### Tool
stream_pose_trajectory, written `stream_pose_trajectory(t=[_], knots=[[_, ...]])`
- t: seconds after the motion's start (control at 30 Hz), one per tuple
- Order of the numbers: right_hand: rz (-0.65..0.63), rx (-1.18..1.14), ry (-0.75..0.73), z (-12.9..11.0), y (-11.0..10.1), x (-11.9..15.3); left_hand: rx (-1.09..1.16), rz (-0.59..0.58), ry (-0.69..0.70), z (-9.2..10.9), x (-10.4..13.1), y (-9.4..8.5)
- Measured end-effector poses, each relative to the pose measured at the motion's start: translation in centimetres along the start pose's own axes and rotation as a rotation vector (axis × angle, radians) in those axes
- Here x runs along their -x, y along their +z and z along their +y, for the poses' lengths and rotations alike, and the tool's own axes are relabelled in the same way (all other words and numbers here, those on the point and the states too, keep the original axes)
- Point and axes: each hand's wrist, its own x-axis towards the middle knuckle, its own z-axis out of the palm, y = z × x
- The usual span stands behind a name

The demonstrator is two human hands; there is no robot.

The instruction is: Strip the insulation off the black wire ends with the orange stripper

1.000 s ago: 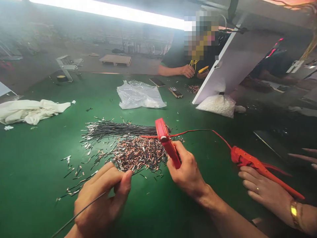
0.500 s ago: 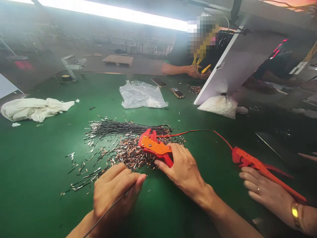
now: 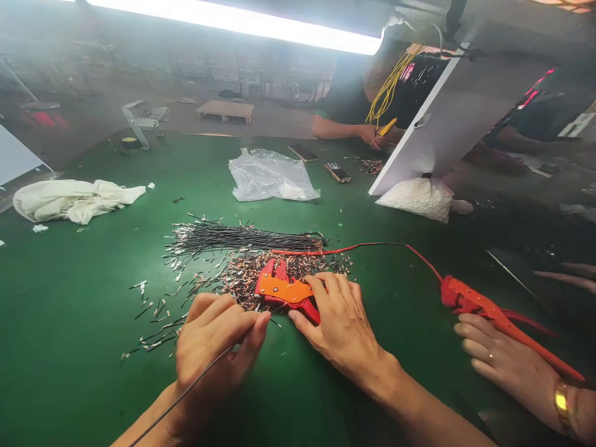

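Note:
My left hand (image 3: pixel 215 340) pinches a thin black wire (image 3: pixel 186 390) that trails back toward me; its front end points at the jaws of a red and orange wire stripper (image 3: pixel 282 290). My right hand (image 3: pixel 341 323) grips that stripper, which lies low over a heap of stripped wire ends (image 3: pixel 242 282) on the green table (image 3: pixel 74 298). Just beyond the heap lies a bundle of black wires (image 3: pixel 242 238).
To my right another person's hand (image 3: pixel 503 363) with a ring and gold watch holds a second red stripper (image 3: pixel 498 320) on a red wire (image 3: pixel 372 246). Farther off are a clear plastic bag (image 3: pixel 270 177), white cloth (image 3: pixel 74 200), two phones, a white board (image 3: pixel 465 105) and a seated person.
My right hand has turned the stripper from upright to flat and lowered it onto the heap. My left hand has moved forward, bringing the wire tip up to the jaws.

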Motion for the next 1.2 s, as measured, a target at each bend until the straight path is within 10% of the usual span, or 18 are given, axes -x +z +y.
stream_pose_trajectory(t=[0.33,0.67,0.83,1.07,1.2], knots=[[0.791,-0.187,-0.236,0.4,-2.2,-0.4,-0.020,0.006,0.008,0.1,-0.1,0.0],[0.865,-0.196,-0.346,0.1,-2.6,-0.5,0.048,-0.019,0.017,0.6,0.0,0.0],[0.511,-0.531,-0.276,0.1,-2.9,-0.3,-0.012,-0.019,0.014,0.5,-0.1,0.2],[-0.262,-2.158,0.314,0.4,-3.6,-1.2,-0.018,-0.021,-0.011,0.4,-0.1,0.2],[-0.434,-2.311,0.260,0.4,-3.9,-1.6,-0.032,-0.026,0.001,0.3,-0.2,0.1]])
